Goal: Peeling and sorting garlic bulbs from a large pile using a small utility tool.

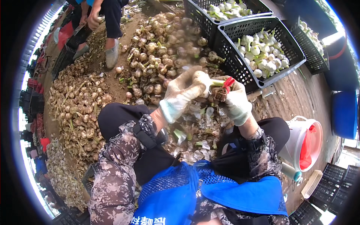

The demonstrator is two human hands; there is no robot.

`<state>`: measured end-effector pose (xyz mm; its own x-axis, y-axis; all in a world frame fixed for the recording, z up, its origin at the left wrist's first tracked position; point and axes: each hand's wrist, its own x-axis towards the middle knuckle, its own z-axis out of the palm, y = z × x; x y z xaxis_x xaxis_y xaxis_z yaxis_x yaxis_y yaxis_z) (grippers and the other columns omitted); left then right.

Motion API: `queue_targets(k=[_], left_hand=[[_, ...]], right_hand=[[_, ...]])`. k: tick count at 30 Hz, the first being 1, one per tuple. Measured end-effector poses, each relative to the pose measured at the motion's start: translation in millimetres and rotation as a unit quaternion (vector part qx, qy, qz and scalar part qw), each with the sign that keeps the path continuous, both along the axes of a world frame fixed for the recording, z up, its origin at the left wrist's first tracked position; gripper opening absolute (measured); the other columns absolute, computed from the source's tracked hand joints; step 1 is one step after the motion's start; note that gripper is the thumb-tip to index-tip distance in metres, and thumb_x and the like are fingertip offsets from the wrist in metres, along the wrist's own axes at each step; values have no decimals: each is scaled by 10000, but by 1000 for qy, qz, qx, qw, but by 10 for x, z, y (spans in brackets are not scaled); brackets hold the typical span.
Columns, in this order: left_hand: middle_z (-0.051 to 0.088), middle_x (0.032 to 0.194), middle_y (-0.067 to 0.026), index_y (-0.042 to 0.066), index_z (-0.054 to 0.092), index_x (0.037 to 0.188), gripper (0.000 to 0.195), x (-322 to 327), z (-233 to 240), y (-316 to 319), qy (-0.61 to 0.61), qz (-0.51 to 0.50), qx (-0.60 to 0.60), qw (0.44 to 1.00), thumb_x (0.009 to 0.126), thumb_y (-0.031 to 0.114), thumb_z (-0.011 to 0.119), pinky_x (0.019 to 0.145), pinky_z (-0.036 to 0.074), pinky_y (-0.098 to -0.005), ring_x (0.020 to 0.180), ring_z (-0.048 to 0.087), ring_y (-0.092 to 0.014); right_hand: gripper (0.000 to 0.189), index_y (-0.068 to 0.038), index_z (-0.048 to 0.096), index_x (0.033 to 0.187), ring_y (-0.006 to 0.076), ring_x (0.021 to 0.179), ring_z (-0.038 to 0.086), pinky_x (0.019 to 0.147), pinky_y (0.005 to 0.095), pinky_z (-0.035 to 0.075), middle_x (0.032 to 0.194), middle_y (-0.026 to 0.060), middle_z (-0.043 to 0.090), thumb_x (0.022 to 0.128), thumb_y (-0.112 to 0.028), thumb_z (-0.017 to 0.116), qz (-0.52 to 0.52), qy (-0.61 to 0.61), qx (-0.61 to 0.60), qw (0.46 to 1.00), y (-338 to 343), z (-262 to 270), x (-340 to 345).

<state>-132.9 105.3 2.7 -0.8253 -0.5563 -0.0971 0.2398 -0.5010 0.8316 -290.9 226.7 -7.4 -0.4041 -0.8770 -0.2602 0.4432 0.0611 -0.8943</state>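
A pale garlic bulb (201,80) is gripped in my gloved left hand (177,91), its green stem (217,82) pointing right. My gloved right hand (237,99) closes around a dark brown, rough item (219,93) at the stem's end; I cannot tell what it is. A red strip (229,83) shows at those fingers. Beneath both hands lie loose garlic skins (206,112) and leaf scraps between my knees. Just beyond is a heap of unpeeled garlic bulbs (157,53).
Black plastic crates (240,24) of cleaned white garlic stand ahead right. A white bucket (289,140) with a red bag inside is by my right knee, near a bottle (291,171). More garlic (81,112) spreads leftward. Another person's hands (92,19) are at the upper left.
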Motion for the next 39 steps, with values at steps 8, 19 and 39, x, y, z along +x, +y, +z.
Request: queue_targets(k=[8,19,39], left_hand=[[641,910,-47,12,583,1242,269,-34,-160,-9,-3,-3,53,999,1015,145,526,652,535,-277,761,621,-135],[662,948,-54,62,553,1279,388,-2,-341,7,-31,-83,160,983,1019,349,528,673,555,-294,767,630,-144],[654,1067,-71,30,483,1355,501,101,-57,30,-75,-23,-58,995,913,77,715,678,547,-276,829,644,-135]], right_hand=[[218,-49,703,1105,119,784,700,667,268,566,972,94,747,888,-75,711,-82,296,-1,952,-167,-289,42],[355,13,624,1180,115,865,657,776,254,536,1004,52,698,868,-92,757,86,27,-34,995,29,-144,-82],[287,4,606,1176,156,934,626,880,319,520,1022,68,666,936,-142,665,90,70,-98,989,90,-235,-164]])
